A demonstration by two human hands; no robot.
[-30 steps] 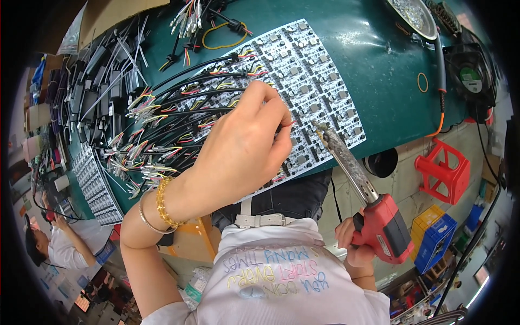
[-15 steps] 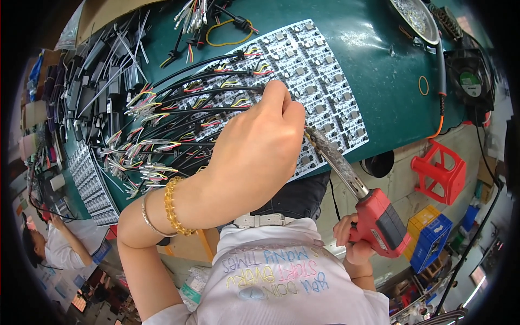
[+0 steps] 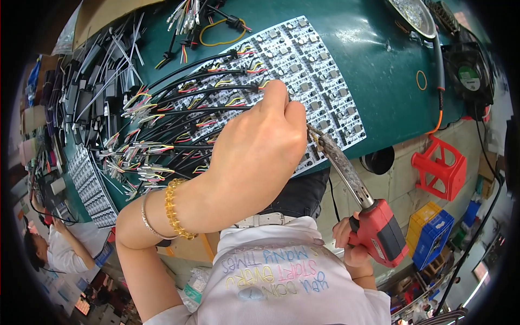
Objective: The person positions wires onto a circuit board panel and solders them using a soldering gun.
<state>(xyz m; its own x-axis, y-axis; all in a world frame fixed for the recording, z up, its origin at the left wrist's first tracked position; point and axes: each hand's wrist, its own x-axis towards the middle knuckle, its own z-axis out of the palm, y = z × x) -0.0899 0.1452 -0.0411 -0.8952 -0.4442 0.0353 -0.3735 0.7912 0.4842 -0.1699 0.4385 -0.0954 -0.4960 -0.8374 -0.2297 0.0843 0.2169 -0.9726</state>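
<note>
My left hand (image 3: 254,157), with a gold bead bracelet and a thin bangle on the wrist, reaches across a white panel of small circuit boards (image 3: 325,81). Its fingertips are pinched at the coloured end of one black wire (image 3: 238,86), one of many black cables (image 3: 179,124) fanned over the panel. My right hand (image 3: 346,241) grips a red soldering gun (image 3: 382,233) at the lower right. Its long metal tip (image 3: 314,135) points up at the panel and sits just beside my left hand. The joint under my fingers is hidden.
The panel lies on a dark green table (image 3: 379,59). A black fan (image 3: 470,78), a metal dish (image 3: 411,13) and a yellow rubber band (image 3: 421,80) are at its right end. A red stool (image 3: 439,165) and a blue crate (image 3: 433,238) stand below. Another person (image 3: 54,249) sits at the lower left.
My left hand has slid further up the panel toward the wire ends. The soldering gun has come up and left, bringing its tip closer to my left hand.
</note>
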